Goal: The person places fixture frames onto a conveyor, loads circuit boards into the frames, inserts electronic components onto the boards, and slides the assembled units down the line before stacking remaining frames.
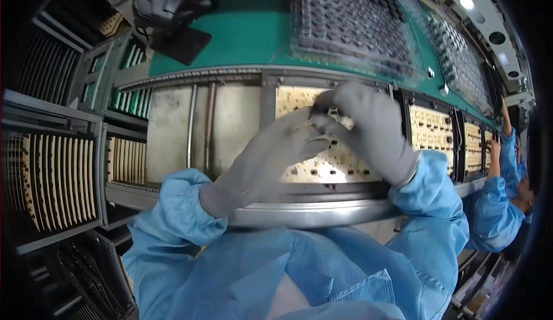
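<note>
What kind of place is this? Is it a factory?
Probably an electronics factory line. Gloved hands work over a circuit board on a conveyor, more boards follow, and clear trays of small parts sit above.

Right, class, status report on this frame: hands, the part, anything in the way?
Left hand and right hand, both gloved, pinch a small pale part. Part over the board on the conveyor. Nothing between part and board.

Two clear trays of dark small parts (351, 23) sit on the green bench top (242, 32) at its far edge. At the bench's far left corner lies a black device (164, 3). Racks of upright beige boards (55, 179) line the left side. Farther boards (431, 129) ride the conveyor rightward, where a co-worker's blue sleeve (492, 213) reaches.
</note>
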Demonstrator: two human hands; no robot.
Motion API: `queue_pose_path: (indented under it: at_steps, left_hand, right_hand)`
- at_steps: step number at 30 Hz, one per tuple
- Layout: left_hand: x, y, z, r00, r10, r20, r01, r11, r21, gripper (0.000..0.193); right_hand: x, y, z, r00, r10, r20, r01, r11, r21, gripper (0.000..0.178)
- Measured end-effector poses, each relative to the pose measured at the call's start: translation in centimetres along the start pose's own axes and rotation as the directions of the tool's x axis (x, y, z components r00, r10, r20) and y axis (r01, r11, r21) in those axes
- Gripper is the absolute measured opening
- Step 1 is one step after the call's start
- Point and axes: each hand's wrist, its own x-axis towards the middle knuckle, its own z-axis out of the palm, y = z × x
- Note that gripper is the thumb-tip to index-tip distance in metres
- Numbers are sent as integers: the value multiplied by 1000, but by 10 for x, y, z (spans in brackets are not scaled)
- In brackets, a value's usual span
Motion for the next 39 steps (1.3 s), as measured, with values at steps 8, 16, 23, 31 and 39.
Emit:
queue_pose_path:
  at_steps: [8, 16, 23, 31, 39]
  left_hand:
    - [14, -14, 12, 953, -302, 24, 275, 896, 348, 33]
    - [17, -26, 13, 979, -183, 91, 173, 980, 102, 32]
    - [11, -18, 16, 940, 326, 102, -301, 649, 699, 40]
    - [31, -41, -51, 779, 592, 206, -325, 101, 940, 58]
    - [34, -42, -47, 778, 591, 213, -359, 139, 923, 64]
  right_hand:
    - [-61, -21, -10, 911, 189, 367, -220, 975, 44, 49]
    - [-78, -21, -12, 920, 146, 364, -281, 893, 351, 70]
    - [-68, 22, -27, 901, 412, 136, -427, 783, 452, 32]
    - [-65, 95, -12, 865, 423, 269, -463, 880, 104, 30]
    - [-67, 108, -18, 818, 469, 334, -524, 847, 94, 38]
